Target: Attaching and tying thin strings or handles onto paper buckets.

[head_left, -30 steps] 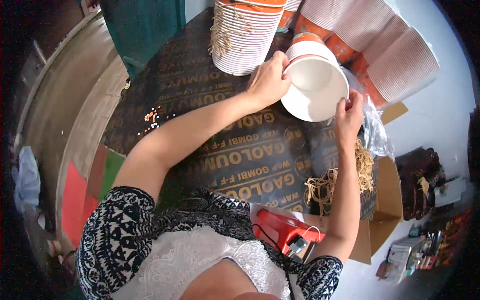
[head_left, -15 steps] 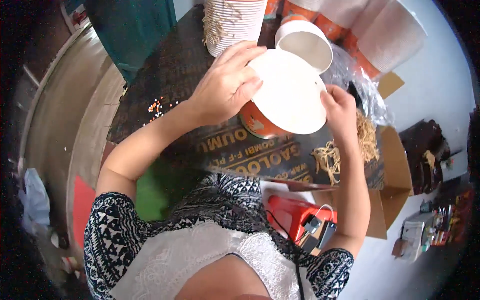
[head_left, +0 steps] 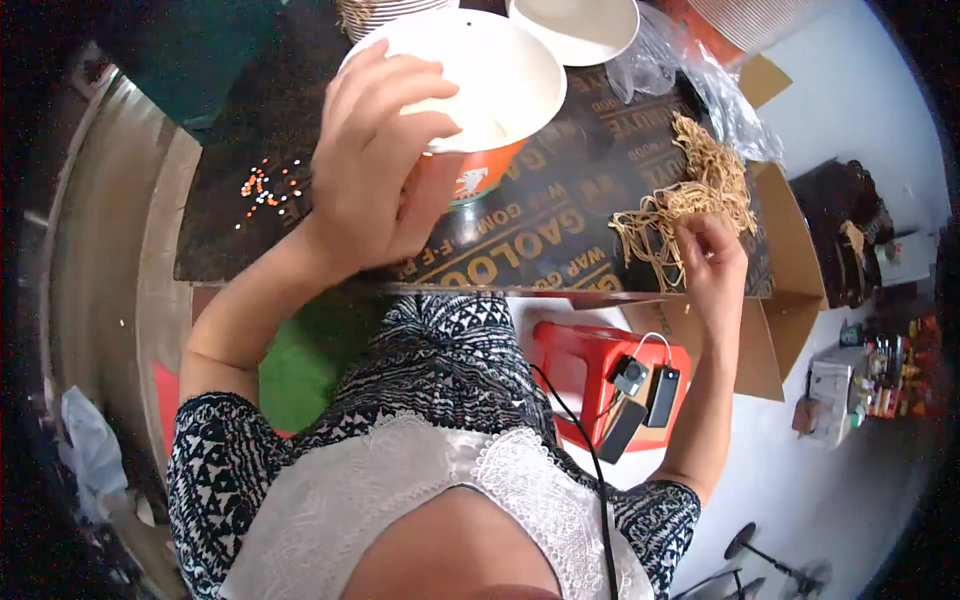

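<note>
A large round paper tub (head_left: 490, 60), white inside with an orange printed outside, stands on the dark printed board, its mouth facing up. My left hand (head_left: 370, 150) grips its near-left rim, fingers bent over the edge into the mouth and thumb low on the outer side. To the right, a loose heap of thin tan strands (head_left: 715, 170), like string, lies by the board's edge. My right hand (head_left: 712, 250) is at the heap's near side, fingers pinched among the strands; the exact contact at the fingertips is partly hidden.
Another white tub (head_left: 575, 25) lies at the back, beside crumpled clear plastic (head_left: 670, 50). A stack of tubs (head_left: 390, 12) stands back left. Small orange and white beads (head_left: 265, 188) are scattered on the left. An open cardboard box (head_left: 780, 310) and a red stool (head_left: 600, 350) sit below.
My right hand has let go of the tub's rim and moved down-right to the tan strands. The tub has shifted left in view, its mouth less tilted toward me; my left hand stays on it.
</note>
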Demonstrator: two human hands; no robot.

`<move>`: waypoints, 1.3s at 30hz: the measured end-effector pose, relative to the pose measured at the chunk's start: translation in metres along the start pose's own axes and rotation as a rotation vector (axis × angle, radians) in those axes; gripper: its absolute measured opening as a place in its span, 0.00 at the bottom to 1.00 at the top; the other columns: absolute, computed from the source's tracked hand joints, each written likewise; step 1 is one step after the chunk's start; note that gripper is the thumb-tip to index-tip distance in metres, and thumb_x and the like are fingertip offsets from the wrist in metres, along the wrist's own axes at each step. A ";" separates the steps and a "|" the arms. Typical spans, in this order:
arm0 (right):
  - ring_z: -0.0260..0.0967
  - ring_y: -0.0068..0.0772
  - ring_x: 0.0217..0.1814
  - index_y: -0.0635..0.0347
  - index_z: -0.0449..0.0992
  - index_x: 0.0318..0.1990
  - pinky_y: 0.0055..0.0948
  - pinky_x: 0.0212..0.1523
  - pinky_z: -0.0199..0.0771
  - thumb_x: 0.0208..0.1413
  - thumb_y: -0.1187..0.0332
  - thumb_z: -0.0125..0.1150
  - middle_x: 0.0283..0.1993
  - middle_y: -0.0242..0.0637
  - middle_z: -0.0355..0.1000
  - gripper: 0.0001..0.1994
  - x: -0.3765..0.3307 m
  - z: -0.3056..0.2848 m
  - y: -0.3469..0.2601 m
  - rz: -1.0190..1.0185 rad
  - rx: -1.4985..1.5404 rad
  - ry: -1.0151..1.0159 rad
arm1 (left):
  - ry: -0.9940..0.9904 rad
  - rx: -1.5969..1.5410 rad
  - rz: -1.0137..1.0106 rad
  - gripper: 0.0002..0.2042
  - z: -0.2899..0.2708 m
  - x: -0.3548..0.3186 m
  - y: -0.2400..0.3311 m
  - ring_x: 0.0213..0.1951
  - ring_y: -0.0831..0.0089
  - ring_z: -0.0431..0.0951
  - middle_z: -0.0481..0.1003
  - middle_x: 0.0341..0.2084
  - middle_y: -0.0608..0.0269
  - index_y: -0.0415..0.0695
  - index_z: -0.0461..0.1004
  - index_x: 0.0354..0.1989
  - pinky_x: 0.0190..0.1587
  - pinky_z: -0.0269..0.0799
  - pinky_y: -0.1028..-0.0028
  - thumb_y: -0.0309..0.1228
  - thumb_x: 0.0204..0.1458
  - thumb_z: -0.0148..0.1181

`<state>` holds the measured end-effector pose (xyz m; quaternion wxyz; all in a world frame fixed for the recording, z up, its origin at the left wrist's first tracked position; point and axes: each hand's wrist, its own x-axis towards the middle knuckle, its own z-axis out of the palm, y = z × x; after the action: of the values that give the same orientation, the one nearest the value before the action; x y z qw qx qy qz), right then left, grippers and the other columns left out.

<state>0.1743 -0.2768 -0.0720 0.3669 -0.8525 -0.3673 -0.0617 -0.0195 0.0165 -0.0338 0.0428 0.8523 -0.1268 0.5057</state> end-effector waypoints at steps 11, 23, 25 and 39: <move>0.65 0.44 0.35 0.66 0.76 0.37 0.35 0.37 0.66 0.50 0.80 0.60 0.31 0.43 0.66 0.06 -0.025 0.030 0.001 -0.072 0.035 -0.102 | -0.614 -0.376 -0.457 0.06 0.108 -0.001 0.077 0.43 0.55 0.69 0.69 0.34 0.53 0.38 0.74 0.34 0.47 0.64 0.61 0.24 0.47 0.61; 0.68 0.47 0.36 0.60 0.76 0.45 0.40 0.37 0.69 0.48 0.76 0.65 0.31 0.45 0.68 0.14 -0.023 0.043 -0.010 -0.154 -0.041 -0.042 | -0.575 -0.266 -0.384 0.03 0.157 -0.002 0.077 0.41 0.59 0.70 0.72 0.31 0.58 0.41 0.74 0.26 0.45 0.59 0.62 0.26 0.47 0.61; 0.68 0.46 0.34 0.58 0.77 0.48 0.39 0.34 0.69 0.47 0.74 0.66 0.31 0.45 0.69 0.17 -0.019 0.046 -0.014 -0.220 -0.128 -0.037 | -0.534 -0.283 -0.389 0.02 0.151 -0.004 0.076 0.40 0.59 0.71 0.72 0.29 0.58 0.42 0.73 0.25 0.45 0.59 0.62 0.25 0.47 0.60; 0.66 0.48 0.38 0.62 0.72 0.53 0.41 0.38 0.66 0.43 0.82 0.58 0.36 0.48 0.67 0.24 -0.008 0.046 -0.019 -0.336 -0.215 0.083 | -0.588 -0.565 -0.786 0.05 0.022 -0.021 0.071 0.23 0.71 0.71 0.69 0.22 0.61 0.39 0.71 0.24 0.28 0.67 0.73 0.22 0.48 0.61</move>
<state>0.1478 -0.2420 -0.0969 0.2729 -0.8103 -0.4802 -0.1959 -0.0282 -0.0528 -0.0667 0.4174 0.8957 0.0630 0.1397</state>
